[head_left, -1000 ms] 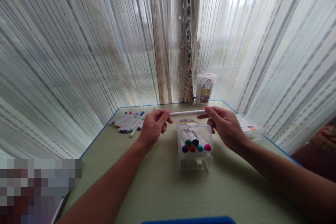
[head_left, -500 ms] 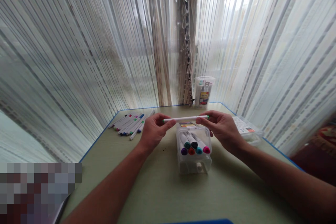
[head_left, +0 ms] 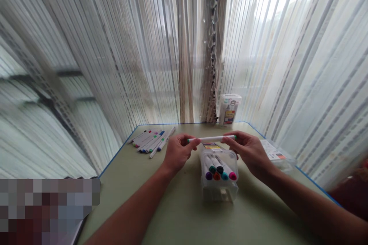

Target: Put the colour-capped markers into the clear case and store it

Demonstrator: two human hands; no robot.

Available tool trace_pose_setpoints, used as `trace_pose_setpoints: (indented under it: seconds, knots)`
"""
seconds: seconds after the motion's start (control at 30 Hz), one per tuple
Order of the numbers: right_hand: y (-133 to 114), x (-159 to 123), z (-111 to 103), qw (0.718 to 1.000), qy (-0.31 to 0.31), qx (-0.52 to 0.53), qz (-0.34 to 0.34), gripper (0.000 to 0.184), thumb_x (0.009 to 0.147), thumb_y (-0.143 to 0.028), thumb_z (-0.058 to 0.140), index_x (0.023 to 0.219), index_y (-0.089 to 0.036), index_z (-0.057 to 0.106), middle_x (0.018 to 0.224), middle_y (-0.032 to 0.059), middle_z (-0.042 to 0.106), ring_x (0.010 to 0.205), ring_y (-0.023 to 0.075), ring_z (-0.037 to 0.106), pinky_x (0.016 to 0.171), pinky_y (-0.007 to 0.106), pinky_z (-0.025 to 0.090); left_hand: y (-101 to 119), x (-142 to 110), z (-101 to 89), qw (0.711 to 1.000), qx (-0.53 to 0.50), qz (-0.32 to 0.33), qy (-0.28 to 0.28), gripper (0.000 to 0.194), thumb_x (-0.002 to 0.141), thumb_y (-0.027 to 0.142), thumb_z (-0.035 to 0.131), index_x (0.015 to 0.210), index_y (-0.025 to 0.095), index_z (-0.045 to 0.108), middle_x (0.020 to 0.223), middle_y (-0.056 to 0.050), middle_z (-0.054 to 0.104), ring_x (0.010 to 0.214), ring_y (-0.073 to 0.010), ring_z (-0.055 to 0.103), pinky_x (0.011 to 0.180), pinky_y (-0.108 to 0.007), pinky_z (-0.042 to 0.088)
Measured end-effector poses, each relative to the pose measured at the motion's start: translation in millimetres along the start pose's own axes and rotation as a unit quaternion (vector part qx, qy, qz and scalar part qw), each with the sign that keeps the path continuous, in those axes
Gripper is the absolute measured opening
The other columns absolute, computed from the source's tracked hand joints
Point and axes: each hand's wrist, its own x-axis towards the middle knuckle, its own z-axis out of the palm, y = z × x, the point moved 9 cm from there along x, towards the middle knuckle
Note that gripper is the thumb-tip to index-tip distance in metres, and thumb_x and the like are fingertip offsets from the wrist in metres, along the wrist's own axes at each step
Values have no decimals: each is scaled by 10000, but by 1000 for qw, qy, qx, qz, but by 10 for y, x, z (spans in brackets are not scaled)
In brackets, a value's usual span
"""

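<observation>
Left hand: The left hand [head_left: 178, 152] is closing narrowly on the left end of a white marker [head_left: 212, 138], holding it from above, in the lower middle of the frame.

Right hand: The right hand [head_left: 249, 154] is closing just as narrowly on the marker's right end, so the two hands are sharing its weight.

Marker: The marker is hanging level in the air between the hands, just beyond the far side of a clear plastic box [head_left: 219, 193], with a green tip showing at each end.

Box: The box is sitting on the pale green table [head_left: 175, 214] right below the hands, and a bunch of capped markers [head_left: 219, 170] is leaning inside it, with purple, orange, teal, pink, green and dark caps facing up.

Loose markers: A row of white markers [head_left: 152, 141] is lying side by side at the upper left of the table, close to its blue edge.

Far side: A clear tub [head_left: 229, 109] with a printed label is standing at the far edge, against sheer striped curtains [head_left: 120, 46].

Right side: A flat clear case [head_left: 277, 157] is lying near the right edge.

Risk: A slipping fingertip could be dropping the marker onto the box, possibly tipping it. A dropped marker could also be rolling across the smooth table and over an edge.
</observation>
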Motion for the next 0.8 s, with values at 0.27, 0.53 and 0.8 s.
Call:
trace_pose_setpoints:
  seconds: [0.27,0.53,0.8]
  knots:
    - [-22,146,109,999,-47,-7,22,403,710,-503,767,855,-136,680,709,51,698,428,105,539,377,225,375,3,12,-98,999,-28,0,26,360,727,431,742,835,94,675,634,-35,649,390,-51,430,379,-197,328]
    - [47,268,112,997,-49,38,34,327,771,-513,714,927,-227,702,564,20,629,424,176,563,355,275,389,-55,93,-69,994,-102,-19,35,326,768,427,683,921,139,698,722,-56,663,456,-86,491,445,-242,410]
    - [233,274,25,999,-36,10,28,446,707,-541,763,906,-158,651,731,58,677,402,115,526,335,240,393,-216,272,71,998,-41,-26,48,347,679,427,761,781,123,630,572,23,565,386,-63,450,391,-215,347]
